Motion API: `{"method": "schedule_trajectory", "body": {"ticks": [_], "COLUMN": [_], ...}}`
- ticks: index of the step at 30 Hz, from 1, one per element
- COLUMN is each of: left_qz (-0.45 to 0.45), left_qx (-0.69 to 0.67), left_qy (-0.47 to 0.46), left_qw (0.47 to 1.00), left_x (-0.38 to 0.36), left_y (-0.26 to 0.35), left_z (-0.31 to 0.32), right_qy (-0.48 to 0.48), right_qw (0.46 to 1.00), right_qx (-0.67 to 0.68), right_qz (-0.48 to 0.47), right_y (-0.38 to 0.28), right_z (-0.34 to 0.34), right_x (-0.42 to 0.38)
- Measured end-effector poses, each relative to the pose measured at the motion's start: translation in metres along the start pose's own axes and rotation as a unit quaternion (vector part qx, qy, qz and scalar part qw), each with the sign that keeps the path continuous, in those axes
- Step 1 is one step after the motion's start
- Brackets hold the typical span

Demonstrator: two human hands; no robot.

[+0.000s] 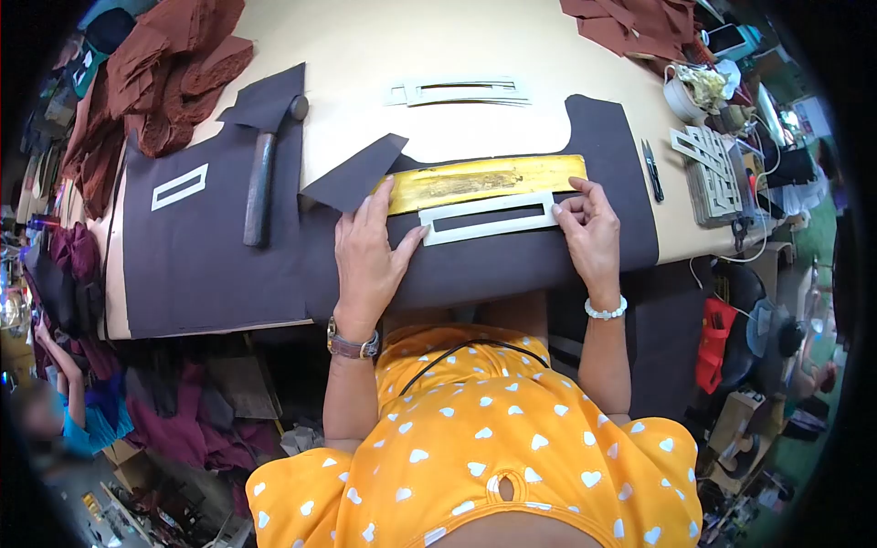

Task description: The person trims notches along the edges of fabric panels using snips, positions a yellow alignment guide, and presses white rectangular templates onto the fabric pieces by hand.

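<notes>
On dark fabric (475, 267) at the table's near edge lies a white rectangular frame (493, 232) with a long slot. My left hand (367, 256) has its thumb on the frame's left end, while its fingers reach the left end of a worn yellow strip (539, 172) just behind. The thumb of my right hand (592, 236) presses the frame's right end, with the index finger bent near the strip's right end. A loose dark fabric piece (356, 173) lies beyond my left fingertips.
A hammer (260, 192) and a smaller white frame (179, 197) lie on the fabric at left. Pale slotted templates (470, 99) sit farther back. Thread snips (651, 171) and a template stack (714, 192) are at right. Rust-brown fabric (174, 73) is heaped at far left.
</notes>
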State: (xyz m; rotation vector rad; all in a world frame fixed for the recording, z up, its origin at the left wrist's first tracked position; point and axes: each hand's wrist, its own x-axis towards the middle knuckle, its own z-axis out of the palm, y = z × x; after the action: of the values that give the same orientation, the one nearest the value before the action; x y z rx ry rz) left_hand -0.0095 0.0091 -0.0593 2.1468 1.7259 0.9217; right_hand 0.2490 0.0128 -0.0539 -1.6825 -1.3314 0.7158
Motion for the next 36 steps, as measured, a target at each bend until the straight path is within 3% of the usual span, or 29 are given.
{"method": "schedule_trajectory", "body": {"ticks": [11,26,27,29,30,33,36], "left_qz": [0.006,0.007,0.006,0.122,0.180,0.195,0.173], "left_qx": [-0.009,0.025,0.039,0.075,0.093,0.136,0.134], "left_qy": [-0.001,-0.007,-0.007,0.001,0.007,-0.044,-0.084], "left_qw": [1.000,1.000,0.999,0.990,0.979,0.970,0.972], "left_x": [0.000,-0.001,-0.002,-0.004,-0.006,-0.012,-0.024], "left_y": [-0.003,0.002,0.005,0.005,0.005,0.007,0.005], "left_z": [0.001,0.000,0.000,0.004,0.006,0.005,0.002], "right_qy": [0.012,0.005,0.022,0.054,0.038,0.066,-0.052], "right_qw": [0.998,0.999,0.990,0.925,0.926,0.875,0.923], "right_qx": [0.046,-0.040,-0.127,-0.294,-0.312,-0.386,-0.227], "right_qz": [0.038,0.021,-0.064,-0.233,-0.207,-0.284,-0.307], "right_y": [0.001,-0.004,-0.003,-0.003,-0.005,-0.014,-0.038], "right_z": [-0.003,0.002,0.003,0.008,0.010,0.026,0.076], "right_x": [-0.005,-0.006,-0.008,-0.013,-0.015,-0.020,-0.053]}}
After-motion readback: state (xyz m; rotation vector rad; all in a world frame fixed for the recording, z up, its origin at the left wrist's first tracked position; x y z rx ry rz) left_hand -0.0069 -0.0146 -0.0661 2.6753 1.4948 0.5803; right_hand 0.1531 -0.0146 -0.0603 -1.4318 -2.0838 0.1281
